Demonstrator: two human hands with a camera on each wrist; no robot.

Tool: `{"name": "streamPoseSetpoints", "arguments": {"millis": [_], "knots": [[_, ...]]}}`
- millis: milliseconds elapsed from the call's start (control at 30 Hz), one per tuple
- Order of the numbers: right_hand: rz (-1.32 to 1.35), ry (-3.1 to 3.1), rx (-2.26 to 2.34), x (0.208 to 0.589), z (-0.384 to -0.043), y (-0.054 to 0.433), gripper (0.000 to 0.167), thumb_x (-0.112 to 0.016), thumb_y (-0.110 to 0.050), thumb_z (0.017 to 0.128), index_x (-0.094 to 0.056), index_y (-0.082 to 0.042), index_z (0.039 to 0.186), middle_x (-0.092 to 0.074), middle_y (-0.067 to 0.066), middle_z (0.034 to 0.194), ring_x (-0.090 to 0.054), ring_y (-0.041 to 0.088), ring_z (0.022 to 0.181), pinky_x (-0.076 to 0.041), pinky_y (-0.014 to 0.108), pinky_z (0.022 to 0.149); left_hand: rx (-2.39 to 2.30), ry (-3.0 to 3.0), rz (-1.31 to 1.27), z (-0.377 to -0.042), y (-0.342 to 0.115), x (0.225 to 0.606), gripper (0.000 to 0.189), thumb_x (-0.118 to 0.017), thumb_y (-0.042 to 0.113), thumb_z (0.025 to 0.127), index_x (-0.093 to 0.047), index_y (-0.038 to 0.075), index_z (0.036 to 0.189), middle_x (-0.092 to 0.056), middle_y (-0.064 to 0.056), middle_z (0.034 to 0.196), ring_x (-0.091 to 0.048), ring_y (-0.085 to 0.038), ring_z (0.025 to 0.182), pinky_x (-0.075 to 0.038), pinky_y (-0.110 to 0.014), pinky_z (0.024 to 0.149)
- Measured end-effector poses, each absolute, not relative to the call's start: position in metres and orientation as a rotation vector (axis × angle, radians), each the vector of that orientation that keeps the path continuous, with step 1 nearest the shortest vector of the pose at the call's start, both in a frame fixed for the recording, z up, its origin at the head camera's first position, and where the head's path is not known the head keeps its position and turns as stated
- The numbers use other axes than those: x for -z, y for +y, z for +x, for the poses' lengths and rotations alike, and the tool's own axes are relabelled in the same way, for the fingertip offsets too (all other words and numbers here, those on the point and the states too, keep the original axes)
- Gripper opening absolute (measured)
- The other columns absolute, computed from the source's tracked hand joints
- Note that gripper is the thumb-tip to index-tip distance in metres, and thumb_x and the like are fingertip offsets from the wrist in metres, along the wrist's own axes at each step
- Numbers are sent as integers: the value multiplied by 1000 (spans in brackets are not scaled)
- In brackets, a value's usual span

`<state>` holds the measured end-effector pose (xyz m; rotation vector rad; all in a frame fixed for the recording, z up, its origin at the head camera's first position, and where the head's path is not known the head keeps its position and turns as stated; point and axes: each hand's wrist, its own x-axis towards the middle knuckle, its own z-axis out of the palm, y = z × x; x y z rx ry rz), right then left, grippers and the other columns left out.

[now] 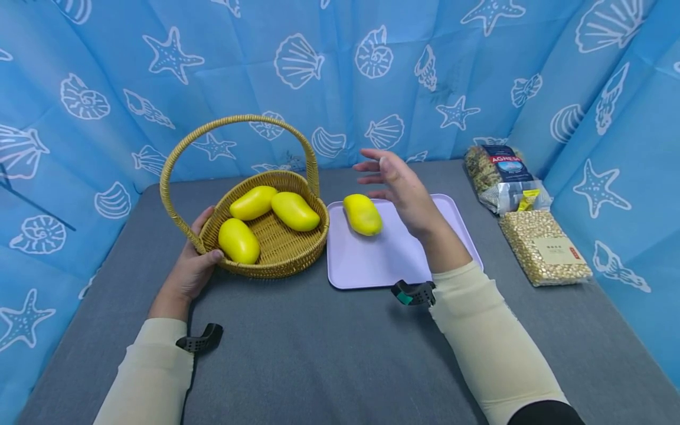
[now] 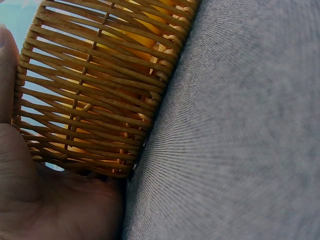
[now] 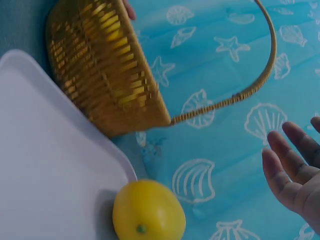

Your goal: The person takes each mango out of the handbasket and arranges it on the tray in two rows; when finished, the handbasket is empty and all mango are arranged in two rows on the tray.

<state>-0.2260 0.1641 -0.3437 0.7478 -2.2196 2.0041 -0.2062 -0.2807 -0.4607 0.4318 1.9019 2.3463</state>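
Note:
A wicker basket (image 1: 265,268) with a tall arched handle stands on the left of the table, three yellow mangoes (image 1: 295,211) lying inside. My left hand (image 1: 193,265) grips the basket's left side, its thumb at the rim; in the left wrist view the woven wall (image 2: 95,85) rises beside the thumb. A single mango (image 1: 363,215) lies on the left part of a lilac tray (image 1: 366,265). Over the tray's back, to the right of that mango, hangs my right hand (image 1: 401,189), fingers extended and holding nothing. The right wrist view shows this hand (image 3: 300,180) apart from the mango (image 3: 149,212).
At the right edge of the table lie a bag of pasta (image 1: 499,177) and, in front of it, a clear-wrapped pack of pale grains (image 1: 542,248). A blue curtain (image 1: 345,88) with shell prints encloses the back and sides. Grey cloth (image 1: 319,354) covers the table.

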Motion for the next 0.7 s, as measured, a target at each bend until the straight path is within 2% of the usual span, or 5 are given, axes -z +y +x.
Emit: {"name": "streamPoseSetpoints", "arguments": {"millis": [267, 500, 567, 700], "knots": [[891, -2132, -2186, 345, -218, 139, 113, -51, -90, 93, -39, -3, 165, -55, 19, 150, -55, 43, 136, -44, 63, 107, -2340, 1917, 442, -207, -281, 460, 90, -70, 1, 105, -20, 24, 176, -22, -11, 176, -28, -26, 154, -32, -30, 118], [933, -2195, -2210, 359, -216, 114, 116, -51, -92, 91, -36, -5, 167, -51, 25, 152, -53, 43, 137, -46, 62, 107, -2345, 1909, 446, -207, -282, 462, 89, -71, 2, 105, -21, 25, 175, -22, -11, 176, -27, -27, 154, -31, -31, 119], [938, -2195, -2225, 363, -216, 109, 116, -55, -90, 91, -35, -4, 167, -51, 26, 152, -53, 44, 138, -45, 64, 108, -2338, 1917, 440, -207, -282, 462, 90, -71, 2, 105, -20, 24, 176, -22, -11, 176, -27, -27, 155, -29, -31, 120], [936, -2222, -2200, 370, -216, 98, 113, -67, -84, 90, -36, -6, 166, -54, 20, 151, -53, 41, 139, -45, 62, 110, -2338, 1916, 442, -206, -282, 461, 90, -71, 2, 105, -18, 23, 176, -21, -11, 177, -25, -28, 155, -27, -33, 121]]}}
